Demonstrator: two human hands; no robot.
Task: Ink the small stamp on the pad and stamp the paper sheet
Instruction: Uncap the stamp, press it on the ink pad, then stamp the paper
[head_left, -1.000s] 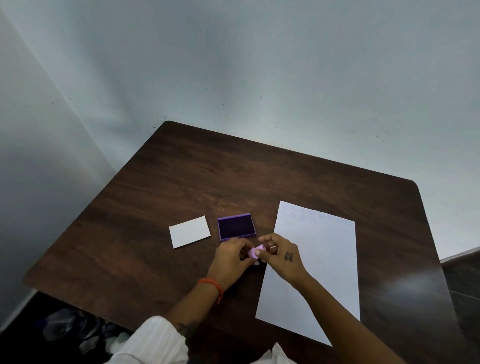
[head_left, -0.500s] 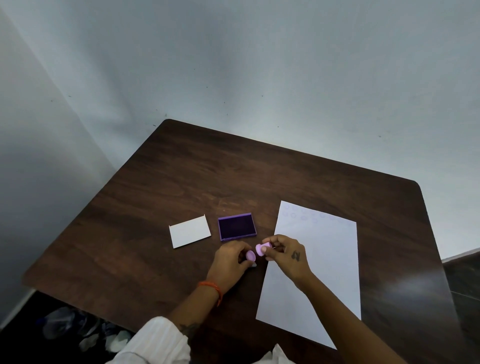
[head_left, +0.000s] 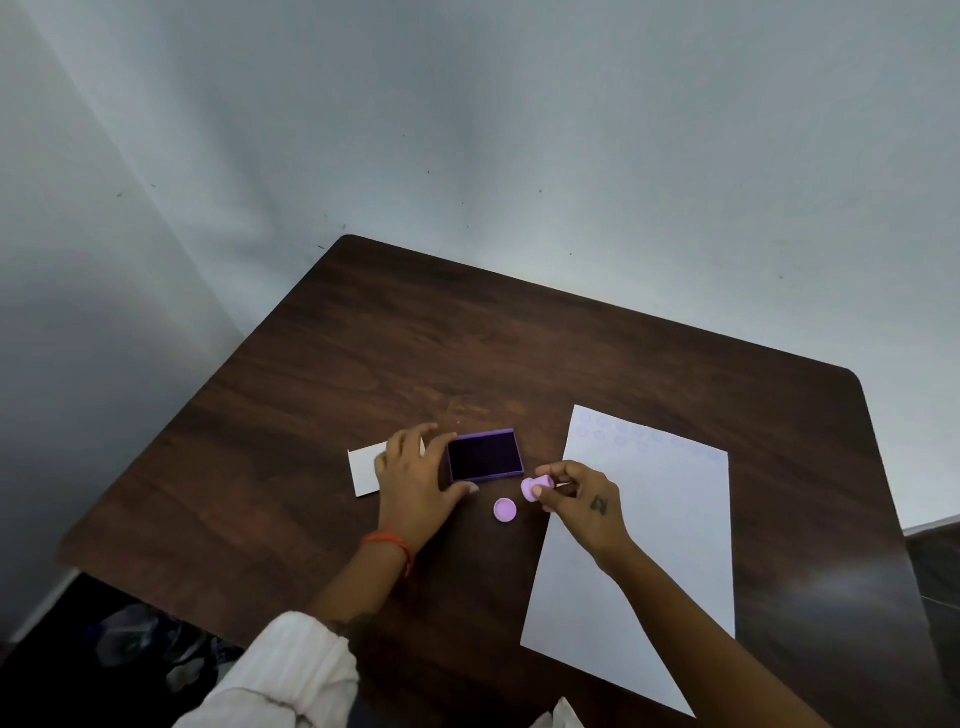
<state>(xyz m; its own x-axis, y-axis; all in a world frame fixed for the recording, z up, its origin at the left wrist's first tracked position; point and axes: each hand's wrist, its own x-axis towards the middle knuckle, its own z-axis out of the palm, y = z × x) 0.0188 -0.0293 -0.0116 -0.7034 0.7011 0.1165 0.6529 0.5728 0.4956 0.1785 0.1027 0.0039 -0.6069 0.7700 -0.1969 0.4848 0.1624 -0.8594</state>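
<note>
Stamp: the small lilac stamp (head_left: 534, 488) is pinched in the right hand (head_left: 584, 501), lying roughly on its side with one round end turned left toward the pad; whether that end is the printing face I cannot tell at this size.
Ink pad: the open purple ink pad (head_left: 484, 455) lies just up and to the left of the stamp, near but not touching, its long axis running left to right across the table (head_left: 519, 353).
Nearer hand: the right hand has the shorter way to the pad's dark surface; the move looks like a short carry up-left with the stamp tipped face down.
Right hand: curled closed, thumb and fingertips on the stamp, raised over the left edge of the paper sheet (head_left: 649, 545).
Left hand: spread open, flat against the pad's left side with the thumb along its near edge, seemingly steadying it, and partly covering a white card (head_left: 363, 470).
Cap: a round lilac cap (head_left: 505, 510) rests on the table between the hands, clear of both.
Paper: faint ring prints already line its far edge.
</note>
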